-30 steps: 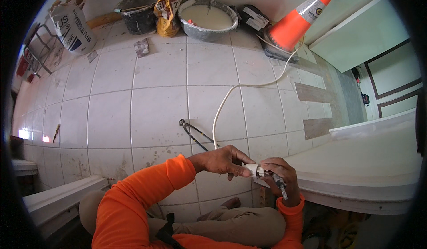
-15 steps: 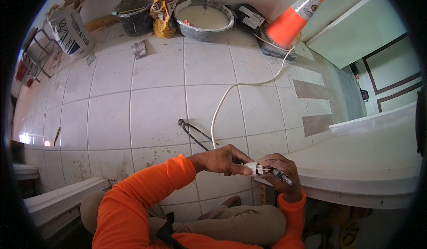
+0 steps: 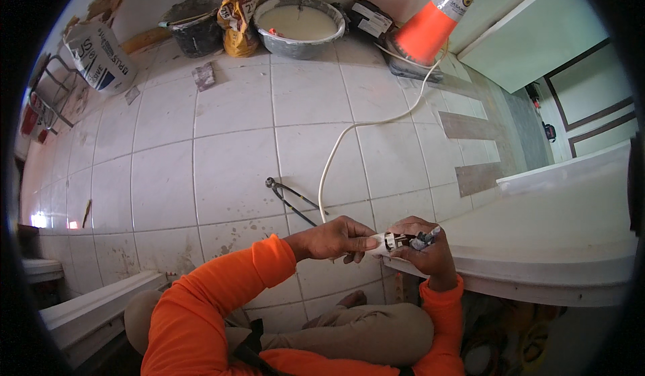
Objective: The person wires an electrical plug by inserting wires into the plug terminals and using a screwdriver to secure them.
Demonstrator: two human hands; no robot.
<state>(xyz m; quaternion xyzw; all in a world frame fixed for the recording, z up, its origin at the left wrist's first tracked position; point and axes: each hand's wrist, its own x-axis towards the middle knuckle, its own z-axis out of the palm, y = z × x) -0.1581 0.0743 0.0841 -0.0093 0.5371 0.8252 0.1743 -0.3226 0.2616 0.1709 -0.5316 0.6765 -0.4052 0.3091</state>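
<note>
Pinches the smooth end of the white fitting (image 3: pixel 381 245) between thumb and fingers of the left hand (image 3: pixel 339 237), closed firmly; curls the right hand (image 3: pixel 431 248) around a grey tool (image 3: pixel 424 240), with fingers bent close to the slotted end. Cannot tell the exact kind of tool from so small a shape. Holds the fitting between both hands, near the corner of the white ledge (image 3: pixel 510 241). For good control, brace the smooth body with the left thumb, turn the slots into view, press only lightly from the right, and avoid squeezing what looks like thin, hard plastic. Farther out, note a rounded white cable (image 3: pixel 357 125) curving down toward the left hand, and dark pincers (image 3: pixel 272 183) with slim, splayed handles on glossy, stained tiles (image 3: pixel 232 157). Beyond, note a smeared grey tub (image 3: pixel 306 50) of milky liquid, a crusted black bucket (image 3: pixel 196 40), a crumpled yellow bag (image 3: pixel 240 36) and a smooth orange cone (image 3: pixel 423 32).
</note>
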